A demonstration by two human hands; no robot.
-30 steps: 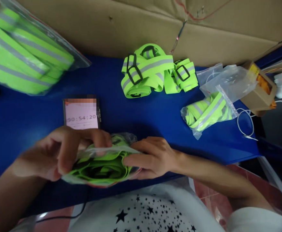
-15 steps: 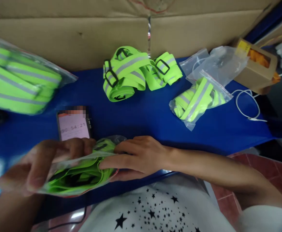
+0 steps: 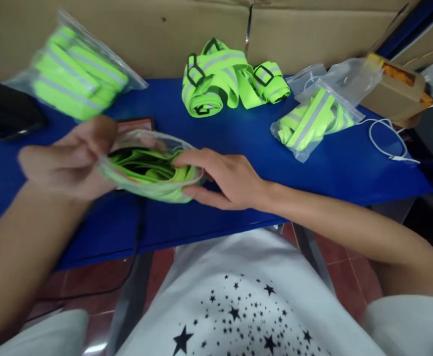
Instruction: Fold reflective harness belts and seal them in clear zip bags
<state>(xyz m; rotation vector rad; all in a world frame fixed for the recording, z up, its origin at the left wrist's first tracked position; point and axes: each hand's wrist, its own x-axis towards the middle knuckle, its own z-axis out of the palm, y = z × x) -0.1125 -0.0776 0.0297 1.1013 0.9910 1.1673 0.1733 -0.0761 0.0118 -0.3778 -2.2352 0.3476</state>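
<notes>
Between my hands, above the near part of the table, is a clear zip bag (image 3: pixel 147 190) with its mouth open upward. Folded neon-green reflective strap (image 3: pixel 160 170) fills it. My left hand (image 3: pixel 77 155) pinches the bag's left edge. My right hand (image 3: pixel 227 180) grips the right side, its index finger inside the mouth against the strap and its thumb on the near outer face. Behind the bag, a phone (image 3: pixel 142 123) with a lit screen is mostly covered.
Coiled neon straps with black buckles (image 3: pixel 216 79) lie at the back against cardboard (image 3: pixel 305 37). Bagged straps sit at left (image 3: pixel 78 74) and right (image 3: pixel 309 121). A dark phone-like object (image 3: pixel 12 111), a white cable (image 3: pixel 387 138) and a brown box (image 3: pixel 396 94) are on the blue table (image 3: pixel 335 173).
Both hands and the bag have moved up in view and slightly right, now covering most of the lit phone. The bag's mouth looks wider. The whole view has also shifted.
</notes>
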